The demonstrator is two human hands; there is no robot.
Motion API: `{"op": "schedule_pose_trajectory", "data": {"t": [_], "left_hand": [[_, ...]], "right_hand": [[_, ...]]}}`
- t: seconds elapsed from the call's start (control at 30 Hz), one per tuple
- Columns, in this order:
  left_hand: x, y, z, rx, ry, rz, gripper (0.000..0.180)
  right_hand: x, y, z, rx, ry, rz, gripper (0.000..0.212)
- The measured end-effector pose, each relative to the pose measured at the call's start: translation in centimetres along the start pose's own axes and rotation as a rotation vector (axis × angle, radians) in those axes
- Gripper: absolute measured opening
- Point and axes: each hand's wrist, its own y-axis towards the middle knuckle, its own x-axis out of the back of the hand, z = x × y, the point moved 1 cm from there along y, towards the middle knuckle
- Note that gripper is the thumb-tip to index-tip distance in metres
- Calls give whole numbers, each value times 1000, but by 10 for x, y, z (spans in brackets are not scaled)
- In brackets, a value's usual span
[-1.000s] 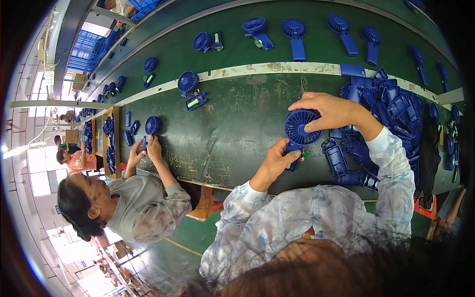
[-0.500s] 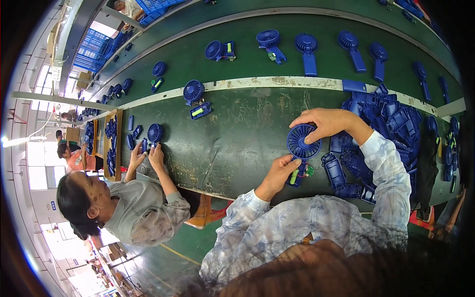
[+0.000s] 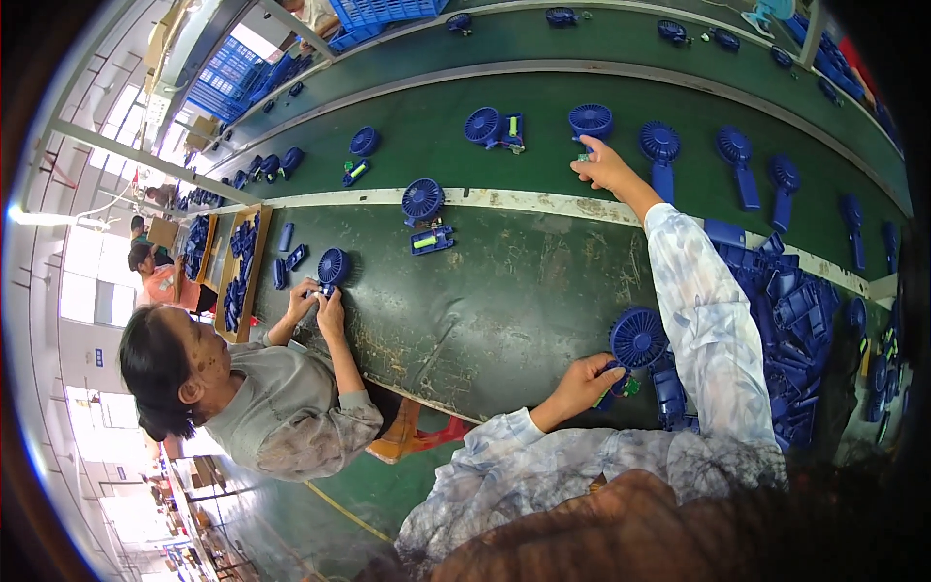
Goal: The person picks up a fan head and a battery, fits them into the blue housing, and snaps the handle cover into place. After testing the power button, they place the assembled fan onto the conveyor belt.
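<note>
My left hand [image 3: 585, 385] is closed on a blue handheld fan [image 3: 638, 338] near the table's front edge. Its round grille faces up, and a bit of green circuit board [image 3: 631, 387] shows beside my fingers. Across the table, my right hand [image 3: 609, 167] reaches over the white rail to another blue fan [image 3: 592, 120] lying on the green belt. The index finger and thumb are apart over that fan's handle, which the hand mostly covers; no firm grip shows.
Blue plastic shells [image 3: 790, 330] are heaped at the right. One fan with an exposed battery case [image 3: 432, 241] lies mid-table. More fans [image 3: 660, 144] line the belt [image 3: 543, 175]. At the left, a co-worker's hands [image 3: 320, 306] hold a fan beside a cardboard tray [image 3: 254, 276].
My right hand has left the fan in my left hand and stretched out to the belt. The left hand keeps its fan, now lower and further right in view.
</note>
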Motion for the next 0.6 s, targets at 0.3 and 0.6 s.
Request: {"op": "schedule_pose_trajectory", "data": {"t": [0.3,0.6], "left_hand": [[-4,-2,-13,-37,114,-42,20],[5,-4,-4,198,-477,-57,20]], "right_hand": [[-90,-66,12,351,-121,266,48],[-103,-147,41,614,-501,542,49]]}}
